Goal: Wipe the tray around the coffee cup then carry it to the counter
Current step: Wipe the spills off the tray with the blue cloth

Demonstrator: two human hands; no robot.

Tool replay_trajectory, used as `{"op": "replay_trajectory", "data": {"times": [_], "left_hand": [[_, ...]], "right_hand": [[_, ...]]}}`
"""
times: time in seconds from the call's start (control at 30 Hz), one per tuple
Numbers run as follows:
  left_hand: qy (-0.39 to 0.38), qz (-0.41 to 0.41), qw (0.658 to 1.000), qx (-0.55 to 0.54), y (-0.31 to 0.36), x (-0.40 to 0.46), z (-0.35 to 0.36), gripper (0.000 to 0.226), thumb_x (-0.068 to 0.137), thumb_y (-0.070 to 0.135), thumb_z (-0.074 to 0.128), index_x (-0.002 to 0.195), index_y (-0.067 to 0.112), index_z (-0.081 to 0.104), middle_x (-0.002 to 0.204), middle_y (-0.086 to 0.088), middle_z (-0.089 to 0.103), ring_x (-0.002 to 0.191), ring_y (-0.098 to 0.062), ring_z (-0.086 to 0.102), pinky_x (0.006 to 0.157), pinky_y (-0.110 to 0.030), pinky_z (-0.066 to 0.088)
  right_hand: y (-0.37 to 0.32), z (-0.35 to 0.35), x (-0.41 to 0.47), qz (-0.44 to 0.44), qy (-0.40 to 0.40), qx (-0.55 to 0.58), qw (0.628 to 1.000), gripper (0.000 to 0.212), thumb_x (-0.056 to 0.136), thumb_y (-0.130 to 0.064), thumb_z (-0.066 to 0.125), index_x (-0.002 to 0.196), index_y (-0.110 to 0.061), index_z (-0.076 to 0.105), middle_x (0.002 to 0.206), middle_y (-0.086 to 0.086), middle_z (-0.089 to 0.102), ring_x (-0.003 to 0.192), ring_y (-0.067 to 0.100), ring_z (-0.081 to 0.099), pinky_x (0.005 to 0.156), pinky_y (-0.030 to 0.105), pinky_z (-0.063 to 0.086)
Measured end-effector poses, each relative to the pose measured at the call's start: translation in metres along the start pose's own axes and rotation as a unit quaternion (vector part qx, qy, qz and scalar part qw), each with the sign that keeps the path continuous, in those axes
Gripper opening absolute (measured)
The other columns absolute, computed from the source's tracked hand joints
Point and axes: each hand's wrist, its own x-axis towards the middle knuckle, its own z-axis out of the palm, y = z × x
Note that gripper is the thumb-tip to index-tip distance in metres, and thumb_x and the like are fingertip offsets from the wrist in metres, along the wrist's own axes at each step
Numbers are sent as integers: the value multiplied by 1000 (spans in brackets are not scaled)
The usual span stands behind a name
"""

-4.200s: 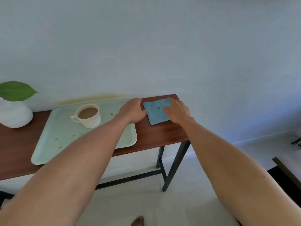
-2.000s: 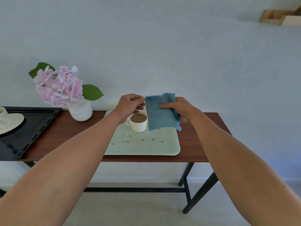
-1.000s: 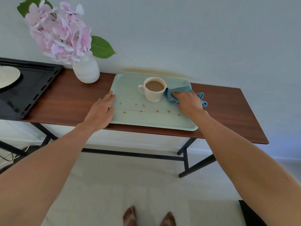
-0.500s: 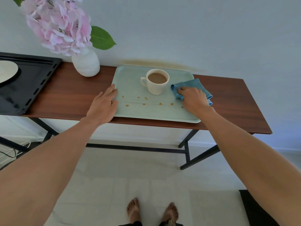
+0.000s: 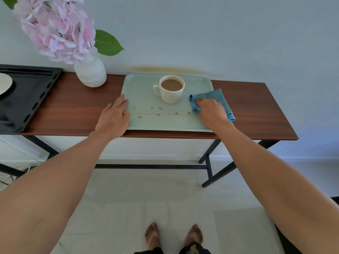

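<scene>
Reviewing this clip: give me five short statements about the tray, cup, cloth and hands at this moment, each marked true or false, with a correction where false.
1. The right hand presses a blue cloth on the tray. True.
2. The coffee cup is empty. False: it holds light brown coffee.
3. The left hand lies flat at the tray's left edge. True.
4. The tray is spotless. False: brown drips remain in front of the cup.
5. The cup's handle points toward the cloth. False: it points left, away from it.

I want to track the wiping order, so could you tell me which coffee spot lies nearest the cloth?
The rightmost spot, just left of the right hand pressing the cloth; the other spots trail off leftwards.
</scene>
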Motion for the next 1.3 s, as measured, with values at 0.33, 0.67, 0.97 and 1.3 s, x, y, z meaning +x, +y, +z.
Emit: {"op": "replay_trajectory", "data": {"times": [0.33,0.67,0.97,1.3], "left_hand": [[-5,-4,1000,2,0,1,2,58,102,27,27,157,12,31,169,7,11,152,-13,20,125,-34,7],[-3,-1,1000,-1,-6,2,4,59,101,29,27,157,12,33,169,8,13,152,-11,20,124,-33,7],[4,6,1000,-4,-7,2,4,58,100,29,28,156,14,34,169,6,14,151,-13,22,125,-33,8],[8,6,1000,-9,-7,1,3,58,100,27,29,156,14,34,169,7,14,151,-10,22,125,-35,8]], "right_hand": [[21,-11,-35,-101,-48,97,989,51,85,3,49,122,-24,73,132,-1,67,120,26,60,103,44,48],[-15,-4,-36,-142,-79,127,979,60,89,5,49,140,-24,61,151,-6,52,137,24,45,114,38,36],[-34,-7,-28,-166,-21,73,983,51,86,6,51,127,-17,69,128,4,67,117,31,55,101,43,45],[-47,1,-32,-219,16,50,974,40,81,6,51,111,-8,74,116,9,70,107,30,57,95,31,34]]}}
